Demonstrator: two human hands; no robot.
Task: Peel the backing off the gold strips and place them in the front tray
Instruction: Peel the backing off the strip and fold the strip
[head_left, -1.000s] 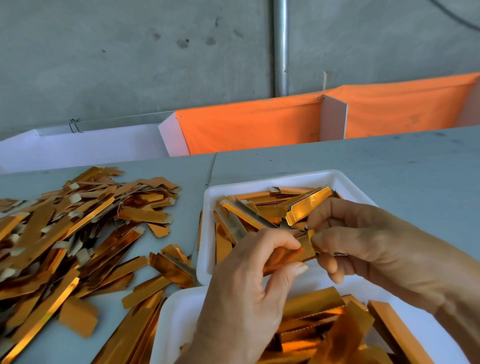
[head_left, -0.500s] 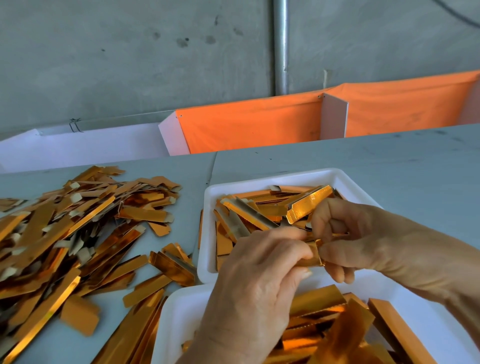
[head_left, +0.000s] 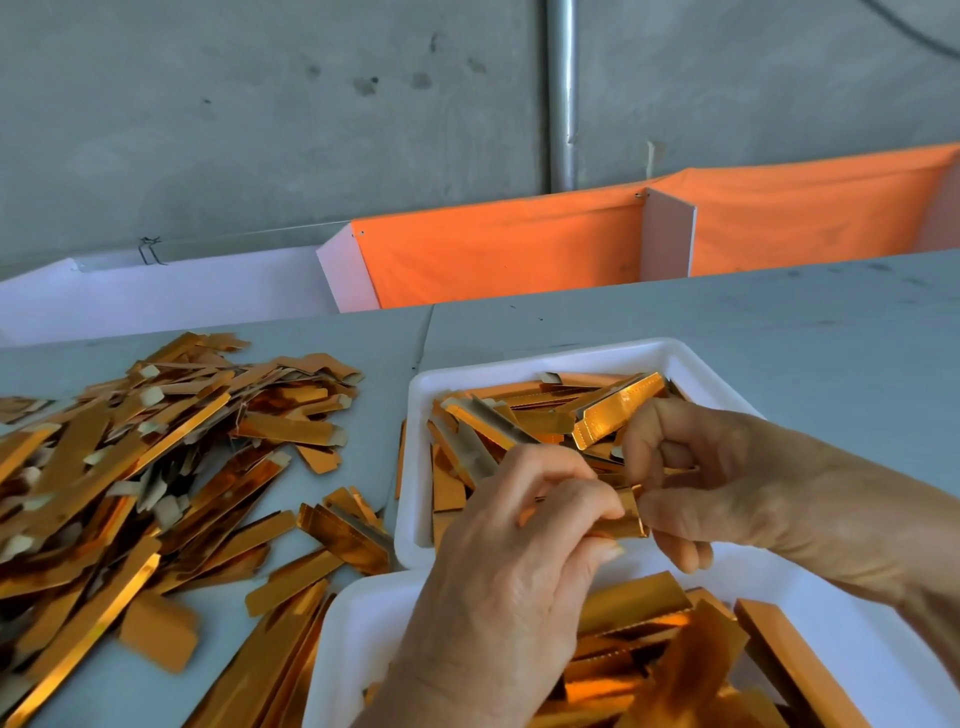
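My left hand (head_left: 509, 561) and my right hand (head_left: 727, 483) meet over the gap between two white trays. Between them they pinch one gold strip (head_left: 626, 519); only its short right end shows past my left fingers. The farther tray (head_left: 524, 364) holds several gold strips. The nearer tray (head_left: 343, 623) at the bottom edge also holds several gold strips, partly hidden by my left hand and wrist.
A large loose heap of gold strips (head_left: 130, 467) covers the grey table on the left, some reaching the nearer tray's left side. Orange cloth bins (head_left: 498, 244) with white dividers and a white bin (head_left: 182, 291) line the table's far edge below a concrete wall.
My hands have drawn closer together around the strip. Less of the strip shows now, and my left fingers have curled further over it.
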